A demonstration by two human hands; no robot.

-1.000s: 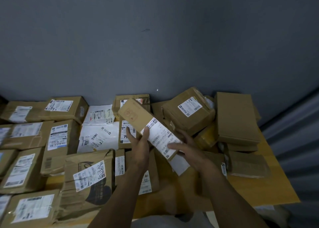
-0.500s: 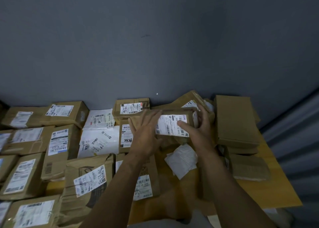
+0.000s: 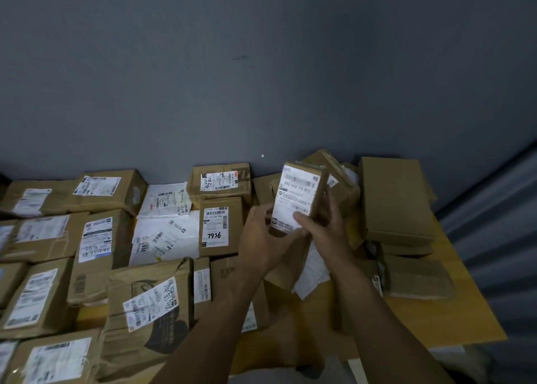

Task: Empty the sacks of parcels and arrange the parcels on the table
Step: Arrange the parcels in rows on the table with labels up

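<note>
Seen from above, both my hands grasp a small brown cardboard parcel (image 3: 299, 197) with a white shipping label facing me. The parcel stands upright in the air, above the back of the light wooden table (image 3: 453, 311) and in front of a dark grey wall (image 3: 261, 64). My left hand (image 3: 261, 238) curls around its lower left edge. My right hand (image 3: 325, 229) wraps the lower right side, thumb across the label. Rows of brown cardboard boxes with white labels (image 3: 96, 241) cover the table to the left, touching one another. Just left of my hands lies a brown box with 7936 handwritten on it (image 3: 220, 226), and beside that white plastic mailer bags (image 3: 165, 232). To the right, a flat plain brown box (image 3: 395, 197) rests on a loose pile of parcels
</note>
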